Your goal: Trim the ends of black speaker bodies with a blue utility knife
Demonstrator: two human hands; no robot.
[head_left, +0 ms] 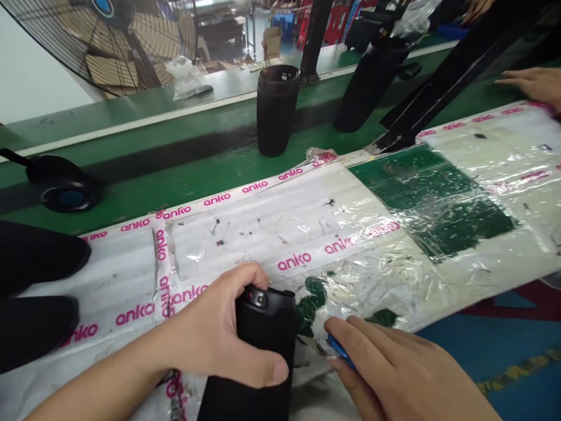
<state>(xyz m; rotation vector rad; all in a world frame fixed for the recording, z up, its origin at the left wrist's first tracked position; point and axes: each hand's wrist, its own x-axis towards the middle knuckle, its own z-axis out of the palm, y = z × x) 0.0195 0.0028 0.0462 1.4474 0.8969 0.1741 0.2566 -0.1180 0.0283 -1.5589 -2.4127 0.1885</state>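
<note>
Single head cam, looking forward and down, tilted. Very near: left hand (219, 339) at 7 o'clock, right hand (394, 374) at 5 o'clock, both cropped by the bottom edge. Bench (307, 210) fills mid-frame; green conveyor (175, 169) and fan (114, 41) run 10 to 12 o'clock. No second view.

The only word to read is "anko". It is printed in pink letters, again and again, on strips of white tape (302, 257). The tape holds down the clear plastic sheet (272, 216) on the bench (144, 169). Some strips run across and one runs up and down.
</note>
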